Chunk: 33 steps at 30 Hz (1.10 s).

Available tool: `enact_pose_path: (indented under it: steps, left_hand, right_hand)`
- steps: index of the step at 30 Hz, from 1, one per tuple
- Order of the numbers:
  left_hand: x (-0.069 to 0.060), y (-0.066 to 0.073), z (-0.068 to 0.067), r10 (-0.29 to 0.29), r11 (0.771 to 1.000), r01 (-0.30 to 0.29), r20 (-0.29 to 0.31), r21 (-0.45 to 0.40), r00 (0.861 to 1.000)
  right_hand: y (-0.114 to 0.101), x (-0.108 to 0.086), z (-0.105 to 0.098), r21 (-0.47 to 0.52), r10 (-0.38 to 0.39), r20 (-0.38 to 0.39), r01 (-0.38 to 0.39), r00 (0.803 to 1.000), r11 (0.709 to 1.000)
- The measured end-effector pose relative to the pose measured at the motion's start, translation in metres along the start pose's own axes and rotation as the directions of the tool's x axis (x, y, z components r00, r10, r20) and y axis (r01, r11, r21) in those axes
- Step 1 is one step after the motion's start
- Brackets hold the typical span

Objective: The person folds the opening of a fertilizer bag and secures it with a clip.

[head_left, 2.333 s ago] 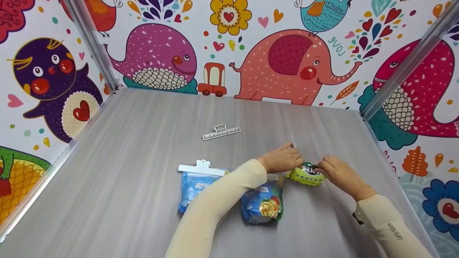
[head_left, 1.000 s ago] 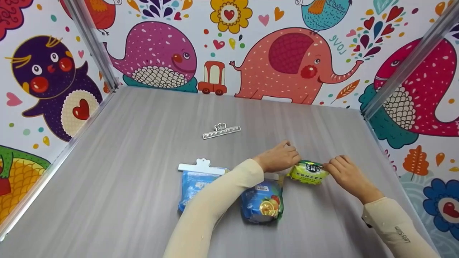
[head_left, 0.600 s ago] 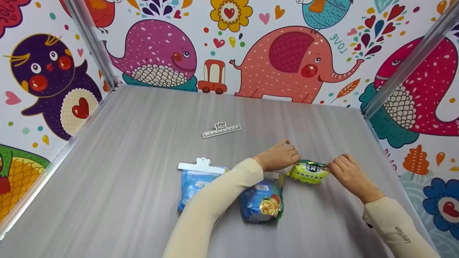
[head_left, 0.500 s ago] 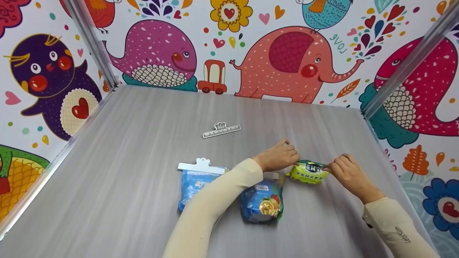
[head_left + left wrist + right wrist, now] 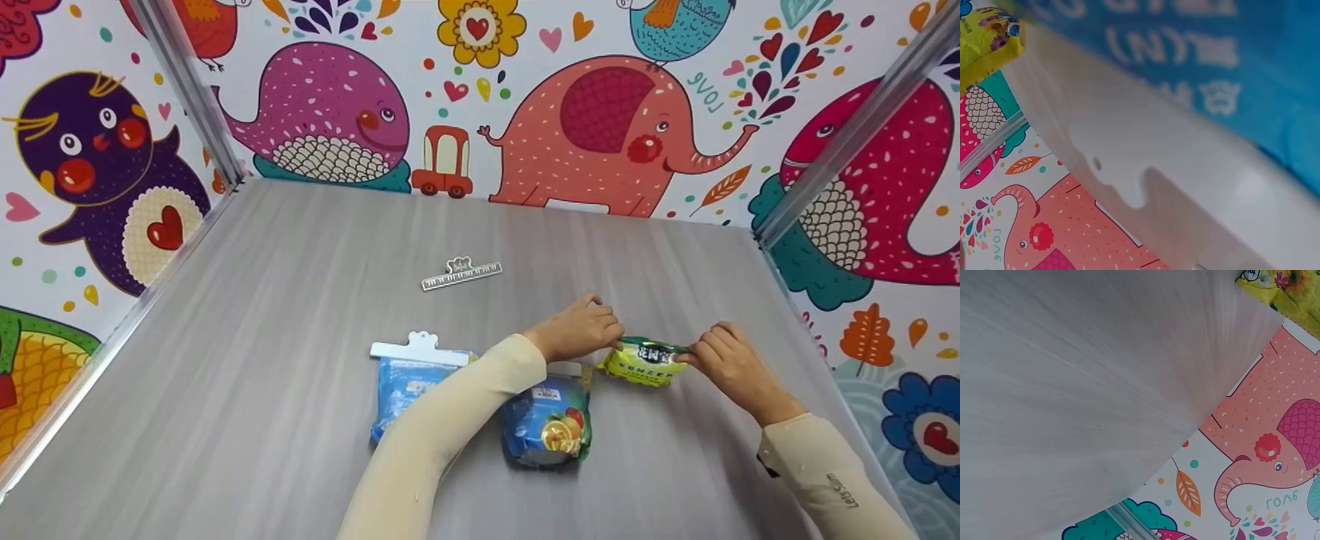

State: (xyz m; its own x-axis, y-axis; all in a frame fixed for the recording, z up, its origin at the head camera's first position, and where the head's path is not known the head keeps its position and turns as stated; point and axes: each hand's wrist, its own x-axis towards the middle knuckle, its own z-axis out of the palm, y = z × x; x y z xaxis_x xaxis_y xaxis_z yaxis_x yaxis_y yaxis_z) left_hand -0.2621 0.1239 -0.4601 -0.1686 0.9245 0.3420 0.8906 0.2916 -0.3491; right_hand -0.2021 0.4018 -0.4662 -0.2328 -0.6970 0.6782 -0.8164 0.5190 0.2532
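Observation:
A small yellow-green packet (image 5: 641,367) with dark printed characters stands on the right half of the table. My left hand (image 5: 579,330) pinches its top edge at the left corner, the fingertips partly hidden. At the opposite corner my right hand (image 5: 731,369) pinches the same edge between thumb and fingers, and the dark green strip runs taut between the hands. In the left wrist view the packet (image 5: 985,42) shows at the upper left; in the right wrist view its flower-printed side (image 5: 1297,298) fills the upper right corner. Neither wrist view clearly shows the fingers.
Under my left forearm lie two blue bags: one (image 5: 405,390) topped by a white clip (image 5: 420,350), the other (image 5: 546,424) printed with fruit, with a pale clip (image 5: 568,368). A loose piano-patterned clip (image 5: 461,274) lies farther back. Printed walls with metal posts (image 5: 191,94) enclose the table.
Since the earliest frame my right hand has shifted right along the packet's top edge, stretching it out, and the printed front shows more. Over the last half second both hands stay nearly still.

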Motion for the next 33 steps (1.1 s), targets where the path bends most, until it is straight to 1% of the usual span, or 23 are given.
enact_pose_path:
  steps: [4,7,11,15,20,24,29,33]
  left_hand:
    - [0.001,0.001,-0.001,-0.018,1.000,0.018,0.021,-0.014,1.000]
    - [0.003,0.001,-0.003,-0.036,0.999,0.037,0.055,-0.023,0.998]
    - [0.007,0.003,-0.005,-0.066,0.997,0.070,0.128,-0.032,0.990]
    - [0.009,0.003,-0.005,-0.089,0.995,0.096,0.166,-0.035,0.982]
    - [0.007,0.000,-0.008,-0.110,0.990,0.124,0.179,-0.069,0.978]
    - [0.004,-0.004,-0.008,-0.138,0.984,0.154,0.172,-0.085,0.975]
    - [-0.003,-0.008,-0.004,-0.157,0.977,0.180,0.184,-0.116,0.970]
    - [-0.011,-0.017,-0.001,-0.188,0.964,0.221,0.205,-0.151,0.961]
  right_hand:
    - [0.000,0.000,0.001,0.012,0.000,-0.004,0.000,1.000,1.000]
    - [-0.001,-0.001,0.001,0.009,0.002,0.000,-0.002,1.000,1.000]
    - [0.000,-0.002,-0.001,-0.010,0.014,0.018,-0.014,1.000,1.000]
    - [0.000,-0.002,-0.001,-0.014,0.021,0.023,-0.020,1.000,1.000]
    - [0.000,-0.002,-0.001,-0.018,0.014,0.023,-0.013,1.000,1.000]
    - [0.000,-0.002,-0.002,-0.026,0.018,0.041,-0.017,0.999,1.000]
    - [-0.001,-0.001,-0.003,-0.019,0.018,0.051,-0.017,0.999,1.000]
    - [-0.001,0.001,-0.003,-0.018,0.016,0.060,-0.015,0.998,1.000]
